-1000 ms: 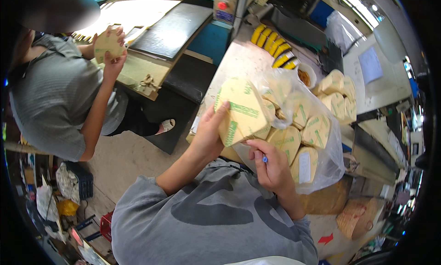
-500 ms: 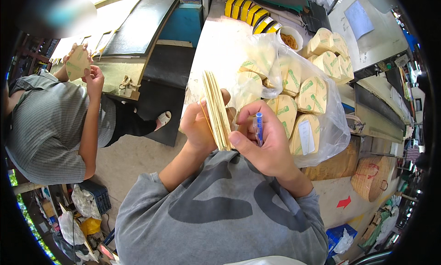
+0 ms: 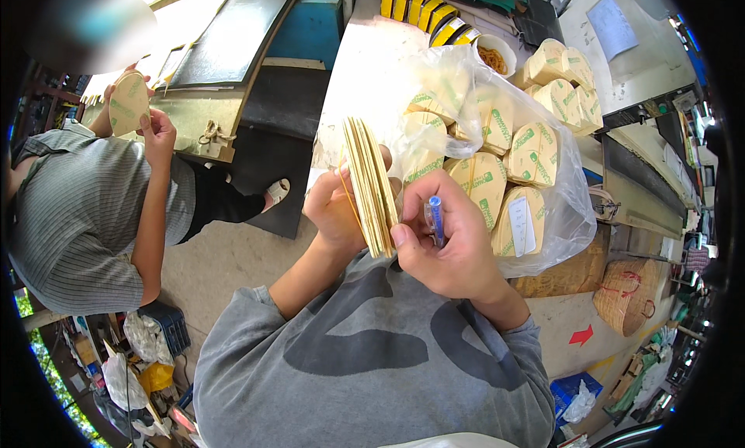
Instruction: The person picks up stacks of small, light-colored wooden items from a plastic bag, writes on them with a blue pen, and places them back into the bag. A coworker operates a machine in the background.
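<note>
Edge-on in front of my chest stands a stack of thin cream-coloured sole-shaped sheets (image 3: 370,192). My left hand (image 3: 330,211) is closed round its left side, with an orange rubber band (image 3: 351,200) stretched along that side. My right hand (image 3: 450,250) keeps a blue pen (image 3: 437,219) tucked in its curled fingers, while its thumb tip touches the right edge of the stack near the lower end. Some fingers of both hands are hidden behind the sheets. Beyond my right hand, several similar bundles (image 3: 477,184) lie in a clear plastic bag (image 3: 570,223).
More bundles (image 3: 559,103) sit behind the bag on the white table (image 3: 353,83). A white bowl of rubber bands (image 3: 508,54) and yellow-and-black rolls (image 3: 423,15) stand at the back. On the left, a co-worker (image 3: 85,215) holds one sole-shaped piece (image 3: 129,105).
The sheets have spread slightly at the right side of the stack. My right hand has shifted a little, its thumb still at the edge. The pen stays in the same hand.
</note>
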`<action>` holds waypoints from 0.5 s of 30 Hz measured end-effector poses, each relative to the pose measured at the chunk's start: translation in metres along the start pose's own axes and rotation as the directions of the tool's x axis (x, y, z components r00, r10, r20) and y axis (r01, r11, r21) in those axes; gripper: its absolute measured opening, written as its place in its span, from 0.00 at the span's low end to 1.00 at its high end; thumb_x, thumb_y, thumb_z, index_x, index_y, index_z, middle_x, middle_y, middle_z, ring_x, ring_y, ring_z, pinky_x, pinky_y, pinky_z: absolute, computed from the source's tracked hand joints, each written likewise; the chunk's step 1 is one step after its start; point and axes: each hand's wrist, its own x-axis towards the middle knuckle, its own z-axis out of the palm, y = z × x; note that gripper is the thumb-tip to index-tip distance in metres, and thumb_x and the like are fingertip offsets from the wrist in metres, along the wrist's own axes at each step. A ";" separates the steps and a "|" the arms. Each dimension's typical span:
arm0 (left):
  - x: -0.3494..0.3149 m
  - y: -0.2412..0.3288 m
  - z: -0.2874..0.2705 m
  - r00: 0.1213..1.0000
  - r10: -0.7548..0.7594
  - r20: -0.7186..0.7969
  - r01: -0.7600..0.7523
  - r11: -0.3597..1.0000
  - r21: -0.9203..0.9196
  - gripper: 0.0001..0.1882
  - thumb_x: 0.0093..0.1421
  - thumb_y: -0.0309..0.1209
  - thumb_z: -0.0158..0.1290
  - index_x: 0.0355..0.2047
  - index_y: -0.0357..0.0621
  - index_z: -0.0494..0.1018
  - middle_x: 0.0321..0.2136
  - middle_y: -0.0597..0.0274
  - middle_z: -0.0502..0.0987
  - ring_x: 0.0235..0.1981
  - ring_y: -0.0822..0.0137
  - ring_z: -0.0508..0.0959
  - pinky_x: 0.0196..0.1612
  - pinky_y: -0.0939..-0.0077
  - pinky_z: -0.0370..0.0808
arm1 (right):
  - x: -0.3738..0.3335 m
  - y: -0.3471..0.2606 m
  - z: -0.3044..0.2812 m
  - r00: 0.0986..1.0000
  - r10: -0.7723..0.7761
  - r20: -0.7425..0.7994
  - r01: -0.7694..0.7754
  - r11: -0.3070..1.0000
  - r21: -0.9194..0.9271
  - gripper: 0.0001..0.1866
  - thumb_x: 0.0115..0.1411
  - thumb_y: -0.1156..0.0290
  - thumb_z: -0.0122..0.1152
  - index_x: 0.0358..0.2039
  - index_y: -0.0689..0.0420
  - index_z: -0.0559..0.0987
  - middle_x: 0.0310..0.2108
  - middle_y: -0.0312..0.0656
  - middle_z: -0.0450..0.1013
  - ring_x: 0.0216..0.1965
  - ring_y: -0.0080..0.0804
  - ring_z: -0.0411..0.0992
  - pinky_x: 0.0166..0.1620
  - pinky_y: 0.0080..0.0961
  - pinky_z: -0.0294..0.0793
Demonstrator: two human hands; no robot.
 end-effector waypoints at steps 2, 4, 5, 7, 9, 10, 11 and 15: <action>0.000 -0.001 -0.001 1.000 -0.003 0.012 0.004 1.000 -0.022 0.10 0.61 0.34 0.46 0.39 0.42 0.69 0.36 0.63 0.67 0.35 0.69 0.62 0.32 0.82 0.68 | 0.000 0.001 0.000 1.000 0.017 0.003 -0.017 1.000 -0.016 0.12 0.65 0.82 0.59 0.43 0.56 0.66 0.32 0.29 0.65 0.28 0.08 0.59 0.29 0.10 0.58; 0.001 -0.002 -0.005 0.999 -0.002 0.037 0.005 0.997 -0.074 0.10 0.62 0.35 0.46 0.39 0.42 0.69 0.35 0.63 0.67 0.35 0.69 0.62 0.33 0.81 0.68 | -0.001 0.001 -0.001 1.000 0.019 0.008 -0.019 0.999 -0.028 0.12 0.65 0.82 0.59 0.42 0.56 0.66 0.32 0.29 0.64 0.27 0.08 0.58 0.29 0.10 0.58; 0.001 -0.003 -0.007 0.999 -0.002 0.050 0.007 0.995 -0.100 0.10 0.62 0.35 0.47 0.39 0.42 0.69 0.35 0.63 0.67 0.35 0.69 0.62 0.33 0.81 0.68 | 0.000 0.001 -0.001 1.000 0.013 0.012 -0.013 0.999 -0.034 0.12 0.65 0.82 0.59 0.42 0.56 0.66 0.32 0.29 0.65 0.27 0.08 0.58 0.29 0.10 0.58; 0.001 -0.005 -0.011 0.998 -0.003 0.070 0.013 0.990 -0.139 0.10 0.63 0.36 0.47 0.38 0.43 0.70 0.35 0.64 0.68 0.35 0.70 0.62 0.35 0.81 0.67 | 0.000 0.000 -0.002 1.000 0.011 0.024 -0.010 0.999 -0.037 0.11 0.65 0.81 0.59 0.42 0.56 0.66 0.33 0.29 0.65 0.27 0.08 0.58 0.28 0.11 0.58; 0.000 -0.005 -0.013 0.997 -0.009 0.079 0.021 0.989 -0.150 0.10 0.63 0.36 0.48 0.38 0.43 0.70 0.35 0.64 0.69 0.35 0.70 0.62 0.36 0.80 0.67 | 0.000 -0.001 -0.003 0.999 0.015 0.039 -0.014 0.999 -0.036 0.11 0.65 0.81 0.59 0.42 0.56 0.66 0.33 0.29 0.65 0.27 0.08 0.58 0.29 0.11 0.58; 0.001 -0.006 -0.015 0.996 -0.009 0.089 0.023 0.987 -0.160 0.11 0.63 0.37 0.48 0.38 0.43 0.70 0.35 0.64 0.69 0.35 0.70 0.62 0.36 0.80 0.66 | 0.000 -0.001 -0.004 0.999 0.011 0.043 -0.009 1.000 -0.029 0.11 0.66 0.81 0.58 0.42 0.56 0.66 0.33 0.29 0.65 0.27 0.08 0.58 0.29 0.11 0.58; 0.001 -0.006 -0.016 0.995 -0.008 0.097 0.025 0.985 -0.171 0.11 0.63 0.37 0.48 0.38 0.43 0.71 0.35 0.64 0.69 0.35 0.70 0.62 0.37 0.80 0.66 | 0.001 -0.001 -0.004 0.999 0.006 0.047 -0.005 1.000 -0.021 0.11 0.66 0.81 0.58 0.42 0.56 0.66 0.33 0.29 0.65 0.27 0.08 0.58 0.29 0.11 0.58; 0.001 -0.009 -0.019 0.992 -0.007 0.125 0.034 0.977 -0.210 0.11 0.64 0.37 0.48 0.38 0.42 0.71 0.35 0.64 0.70 0.35 0.70 0.63 0.37 0.80 0.66 | 0.000 0.001 -0.004 0.999 -0.003 0.042 0.003 1.000 0.002 0.10 0.66 0.82 0.57 0.41 0.56 0.66 0.33 0.28 0.65 0.27 0.08 0.57 0.29 0.11 0.57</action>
